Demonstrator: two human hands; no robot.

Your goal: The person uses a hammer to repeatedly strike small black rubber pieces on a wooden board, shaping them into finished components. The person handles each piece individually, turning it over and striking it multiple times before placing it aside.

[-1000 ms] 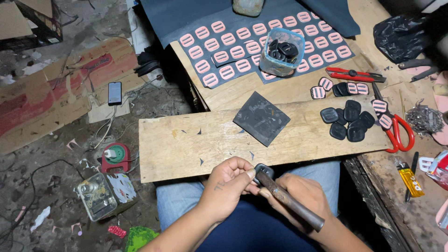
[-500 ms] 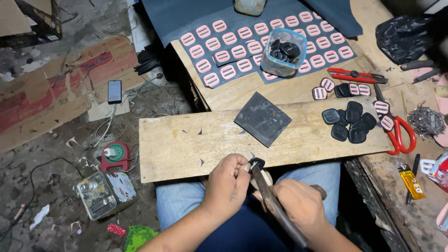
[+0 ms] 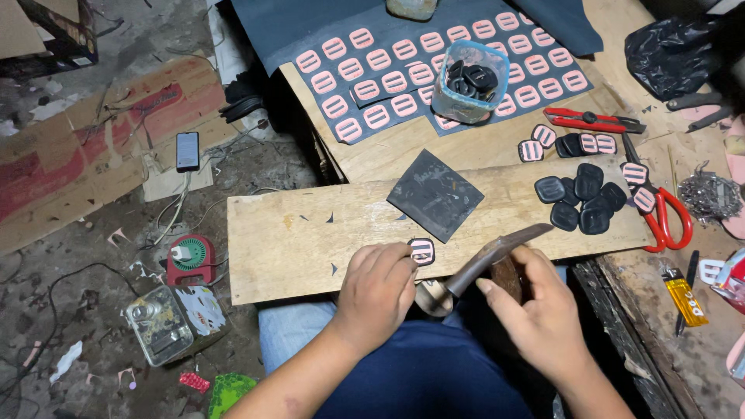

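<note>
My left hand [image 3: 379,291] rests at the near edge of a wooden board [image 3: 303,240] laid across my lap, its fingertips pinching a small pink-and-black square piece [image 3: 421,251] against the board. To its right, my right hand [image 3: 535,314] grips a hammer-like tool [image 3: 497,252] with a brown handle, held slanted just right of the piece. The tool does not touch the piece. A black square sheet [image 3: 434,194] lies on the board just beyond the piece.
A pile of black pieces [image 3: 582,203] sits at the board's right end, with red scissors [image 3: 669,219] beside it. Behind lie rows of pink pieces [image 3: 388,62], a clear tub [image 3: 469,81] and a red knife [image 3: 594,120]. A phone [image 3: 187,150] lies on the floor to the left.
The tool was down on the piece between my hands; now it is swung up and to the right, and the pink-and-black piece shows at my left fingertips.
</note>
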